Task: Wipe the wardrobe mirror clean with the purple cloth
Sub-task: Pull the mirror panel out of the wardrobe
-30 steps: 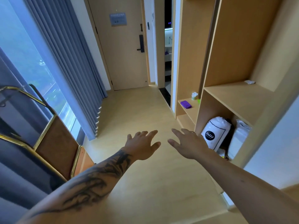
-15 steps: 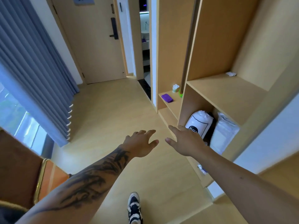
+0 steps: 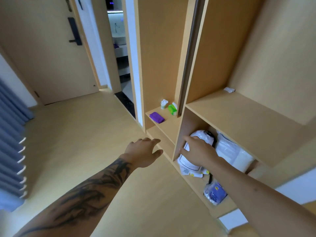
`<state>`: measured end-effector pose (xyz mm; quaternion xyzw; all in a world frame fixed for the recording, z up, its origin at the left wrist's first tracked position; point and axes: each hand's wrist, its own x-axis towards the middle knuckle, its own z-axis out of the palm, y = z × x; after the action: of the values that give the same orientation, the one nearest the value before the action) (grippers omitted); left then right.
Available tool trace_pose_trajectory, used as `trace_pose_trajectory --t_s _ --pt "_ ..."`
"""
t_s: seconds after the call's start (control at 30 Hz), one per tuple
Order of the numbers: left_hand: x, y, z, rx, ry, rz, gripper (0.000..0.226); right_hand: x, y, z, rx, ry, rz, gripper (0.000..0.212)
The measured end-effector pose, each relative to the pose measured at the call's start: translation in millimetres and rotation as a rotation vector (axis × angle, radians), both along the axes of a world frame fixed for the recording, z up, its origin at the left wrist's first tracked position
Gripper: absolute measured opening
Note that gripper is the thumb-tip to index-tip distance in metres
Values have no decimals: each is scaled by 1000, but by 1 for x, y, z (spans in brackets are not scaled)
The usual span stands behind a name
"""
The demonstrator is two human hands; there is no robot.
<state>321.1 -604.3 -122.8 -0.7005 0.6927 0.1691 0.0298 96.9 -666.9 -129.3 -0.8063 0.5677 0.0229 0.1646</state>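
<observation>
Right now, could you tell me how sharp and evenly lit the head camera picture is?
Head view: wide-angle bending bows the wardrobe uprights; the curtain at the left edge is motion-smeared; the purple cloth is fairly sharp; the bathroom doorway is dim with a bright strip.

Pale wood floor (image 3: 71, 134); closed door (image 3: 51, 53); blue curtains (image 3: 10, 142); open wardrobe shelves (image 3: 239, 113)

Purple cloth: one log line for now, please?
purple cloth: on low shelf, untouched | left hand: open | right hand: open | wiping: not started

We recorded a purple cloth (image 3: 156, 117), green packet (image 3: 172, 108), tan wood shelving (image 3: 239, 113), and blue-grey curtain (image 3: 12, 151).
</observation>
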Motion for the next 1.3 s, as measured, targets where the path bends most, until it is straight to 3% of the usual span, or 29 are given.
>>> trace_pose_trajectory --t_s 0.33,0.63,0.77,0.93,1.13,1.3 --pt "41 -134 2 15 22 -125 59 37 -103 -4 1 -21 -163 52" --pt "80 -238 -6 58 8 -118 57 72 -229 -3 -59 -56 -221 35" --pt "95 -303 5 58 -38 -121 54 84 -292 5 -86 -86 -298 39" --pt "91 -391 18 5 52 -128 56 88 -353 10 -151 -101 -350 36" --pt "68 -466 25 -65 156 -199 59 87 -380 3 -184 -75 -389 39" --pt "60 -501 33 -125 -18 -382 66 90 -384 -2 -194 -63 -446 41"
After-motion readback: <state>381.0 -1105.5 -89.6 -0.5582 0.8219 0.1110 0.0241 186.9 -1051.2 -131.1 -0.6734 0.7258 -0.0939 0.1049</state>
